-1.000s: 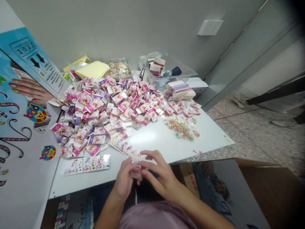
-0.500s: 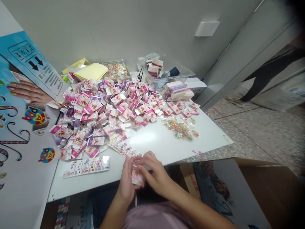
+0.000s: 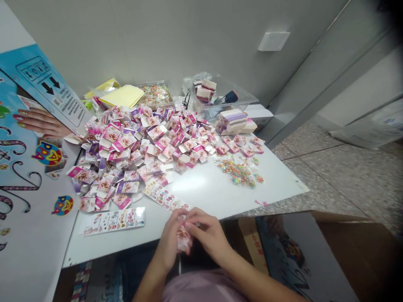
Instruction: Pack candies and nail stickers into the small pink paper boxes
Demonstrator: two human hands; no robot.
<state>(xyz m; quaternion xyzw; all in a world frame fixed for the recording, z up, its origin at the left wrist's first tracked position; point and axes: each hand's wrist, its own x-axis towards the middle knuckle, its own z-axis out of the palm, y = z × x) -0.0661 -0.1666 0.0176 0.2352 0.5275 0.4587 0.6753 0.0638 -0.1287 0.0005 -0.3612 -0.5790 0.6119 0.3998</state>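
Just off the table's front edge, my left hand (image 3: pixel 170 237) is wrapped round a small pink and white printed box (image 3: pixel 183 238). My right hand (image 3: pixel 206 230) pinches at the top end of this box; its fingertips are partly hidden, so I cannot tell if the flap is open. Right behind my hands lies a leaflet strip with small printed pictures (image 3: pixel 163 196). Another leaflet stack (image 3: pixel 116 220) is at the front left of the table. A large heap of small pink and purple boxes (image 3: pixel 138 147) covers the table's left and middle.
Small bags of colourful beads (image 3: pixel 239 167) lie on the white table (image 3: pixel 201 184) at right. Behind stand a bead tray (image 3: pixel 155 93), yellow paper (image 3: pixel 122 96), a clear bin (image 3: pixel 245 97) and stacked flat cards (image 3: pixel 233 119). A big printed carton (image 3: pixel 37 167) borders the left; an open carton (image 3: pixel 343 239) sits lower right.
My right fingers have drawn together at the top of the box, and both hands sit slightly lower. The person's leg at the far right has gone from view.
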